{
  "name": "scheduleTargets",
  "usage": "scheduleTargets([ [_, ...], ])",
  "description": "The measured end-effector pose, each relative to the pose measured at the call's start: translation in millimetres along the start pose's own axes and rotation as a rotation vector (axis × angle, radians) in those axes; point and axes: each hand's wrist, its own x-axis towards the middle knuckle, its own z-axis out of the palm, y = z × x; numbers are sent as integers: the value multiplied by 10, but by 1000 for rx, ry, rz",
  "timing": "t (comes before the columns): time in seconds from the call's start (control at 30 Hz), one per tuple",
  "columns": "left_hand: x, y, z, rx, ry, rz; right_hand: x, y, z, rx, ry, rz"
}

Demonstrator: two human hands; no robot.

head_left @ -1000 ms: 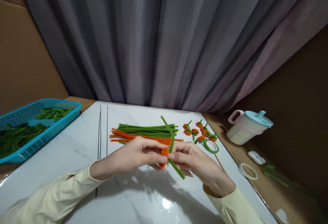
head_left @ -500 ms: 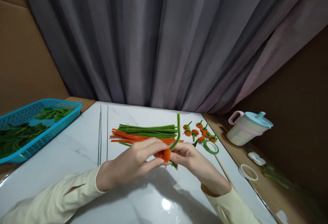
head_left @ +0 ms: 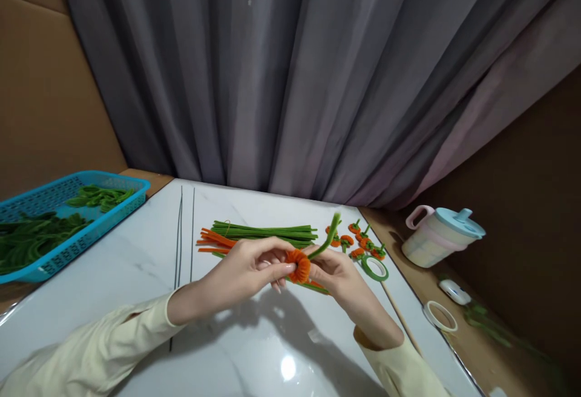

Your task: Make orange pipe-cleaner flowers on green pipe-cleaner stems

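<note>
Between my two hands is a ribbed, round orange pipe-cleaner fruit (head_left: 298, 266), pinched above the table. My left hand (head_left: 254, 269) is closed on its left side, thumb in front. On the other side, my right hand (head_left: 338, 273) is closed on it with thumb and fingers. A green pipe cleaner (head_left: 327, 238) sticks up from it, bending to the right. Behind my hands lie bundled green pipe cleaners (head_left: 263, 230) and orange pipe cleaners (head_left: 215, 240), partly covered by my fingers. Several small orange fruits with green tops (head_left: 364, 242) lie to the right.
A roll of green tape (head_left: 375, 269) and a thin wooden stick (head_left: 402, 316) are on the right. Beyond them stand a lidded pitcher (head_left: 439, 236), a white case (head_left: 454, 292) and a white tape roll (head_left: 440, 316). At left are dark wires (head_left: 179, 239) and a blue basket (head_left: 102, 223) of green leaves.
The orange fruit has turned to show its round, ribbed face and has risen slightly. The green pipe cleaner on it now tilts right instead of standing upright. My left fingers have shifted around it.
</note>
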Motion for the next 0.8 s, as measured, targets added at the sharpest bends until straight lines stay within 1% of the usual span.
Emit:
scheduleTargets([
  [0.07,16,-8,3,-92,-3,-49,-47,-94,-25,-246,41,-14],
  [0.13,28,-33,1,-120,28,-73,-147,-209,-39,-572,89,-46],
  [0.17,33,-49,1,-121,49,-83,-210,-262,-33,-731,123,-86],
  [0.23,39,-75,5,-132,73,-102,-339,-329,11,-956,160,-231],
  [0.3,41,-87,17,-171,50,-125,-430,-329,94,-1081,189,-396],
  [0.33,41,-87,25,-199,31,-131,-451,-306,141,-1139,223,-471],
  [0.37,40,-84,34,-224,14,-134,-454,-272,185,-1188,252,-524],
  [0.43,38,-73,48,-245,5,-123,-417,-195,250,-1246,262,-577],
  [0.5,36,-63,56,-225,20,-99,-353,-135,270,-1246,230,-590],
  [0.57,31,-58,57,-190,42,-79,-299,-105,254,-1205,210,-603],
  [0.7,19,-50,46,-146,85,-44,-267,-88,197,-1088,212,-637],
  [0.8,9,-34,34,-137,75,-35,-271,-81,177,-1087,198,-688],
])
